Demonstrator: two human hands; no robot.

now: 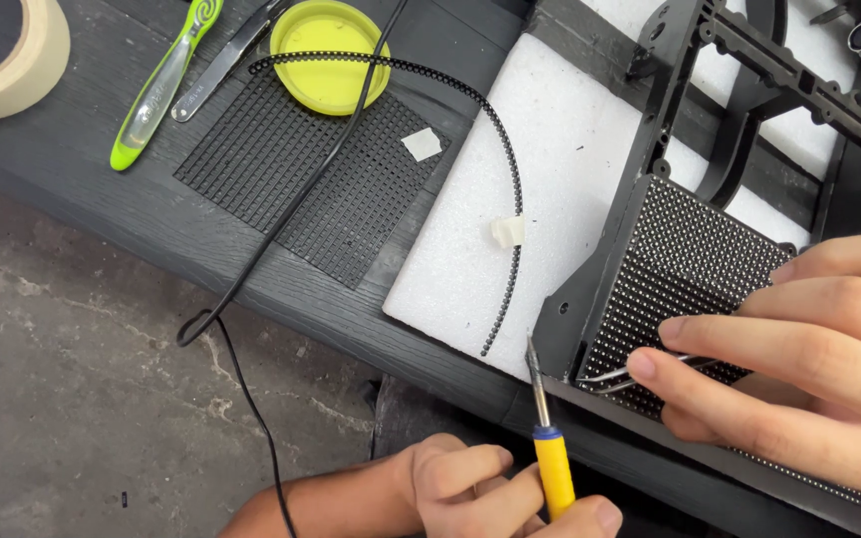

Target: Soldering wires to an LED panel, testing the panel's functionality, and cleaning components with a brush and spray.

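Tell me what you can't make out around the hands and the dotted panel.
Head view:
- Right hand: wrist cut off by the right edge.
- Black dotted LED panel: lower right hidden under that hand.
- Bent metal tweezers: rear end hidden by fingers.
- Yellow-handled soldering iron: base covered by the left hand.

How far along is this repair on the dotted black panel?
Already set out: the dotted panel lies in its black frame on white foam. In hand: the left hand grips a yellow-handled soldering iron, tip near the panel's corner; the right hand holds bent tweezers on the dots. Left: unclear; a strip of black beads lies unused on the foam.
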